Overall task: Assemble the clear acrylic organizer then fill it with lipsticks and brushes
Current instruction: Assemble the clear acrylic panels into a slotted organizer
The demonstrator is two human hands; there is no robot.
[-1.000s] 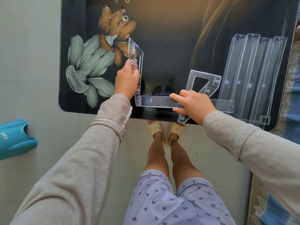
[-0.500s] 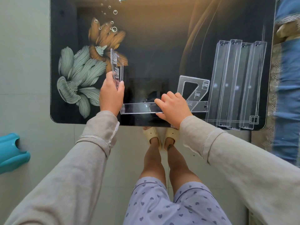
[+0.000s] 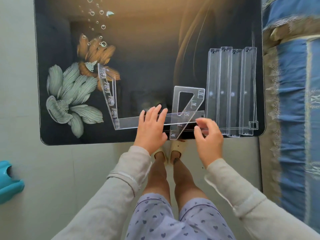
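A clear acrylic side panel (image 3: pixel 107 94) stands on edge on the dark table (image 3: pixel 152 54). It is joined at its near corner to a long clear strip (image 3: pixel 128 123) that runs to the right. My left hand (image 3: pixel 150 129) lies on the middle of that strip with its fingers stretched out. My right hand (image 3: pixel 208 137) hovers at the strip's right end, fingers curled and apart, blurred. A second side panel (image 3: pixel 187 108) lies flat under the strip between my hands. Several long clear trays (image 3: pixel 232 90) lie side by side at the right.
The table's near edge runs just under my hands, with my feet below it. A teal plastic object (image 3: pixel 8 182) sits on the floor at the left. Blue patterned fabric (image 3: pixel 292 101) borders the table's right side.
My left hand has let go of the upright side panel and moved right onto the strip. My right hand has slid off the strip's middle toward its right end.
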